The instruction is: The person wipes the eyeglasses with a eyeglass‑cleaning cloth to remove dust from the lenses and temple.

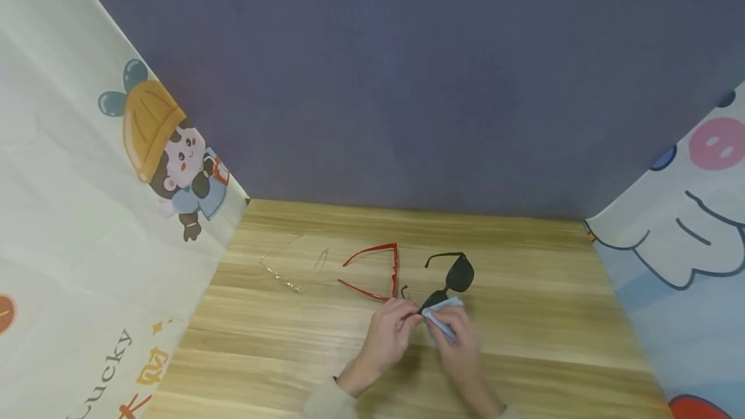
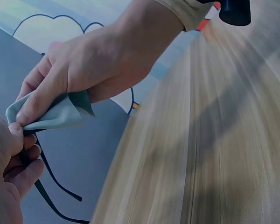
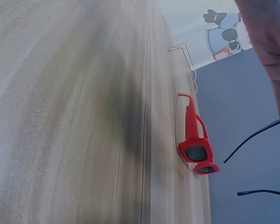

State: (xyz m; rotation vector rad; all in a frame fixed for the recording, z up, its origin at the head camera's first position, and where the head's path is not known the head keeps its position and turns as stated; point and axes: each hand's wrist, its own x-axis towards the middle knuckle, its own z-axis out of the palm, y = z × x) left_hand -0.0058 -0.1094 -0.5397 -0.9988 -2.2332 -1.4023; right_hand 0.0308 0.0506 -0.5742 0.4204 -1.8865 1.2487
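My left hand (image 1: 384,335) pinches black sunglasses (image 1: 460,274) near one hinge, its thumb and fingers around the frame. The glasses are held above the table, arms unfolded. A light blue cloth (image 1: 453,303) is pinched in my right hand (image 1: 464,354) and lies against the nearer lens, covering part of it. In the left wrist view, the right thumb presses the cloth (image 2: 60,114) close to the left fingertips, and both black arms hang below. Red sunglasses (image 1: 395,270) rest just beyond the left hand; their dark lenses (image 3: 196,153) show in the right wrist view.
Thin gold-rimmed glasses (image 1: 280,278) lie on the wood-grain table (image 1: 535,315) to the left. A dark grey panel (image 1: 372,96) stands behind. Cartoon-printed sheets rise along the left (image 1: 70,167) and right (image 1: 692,212) sides.
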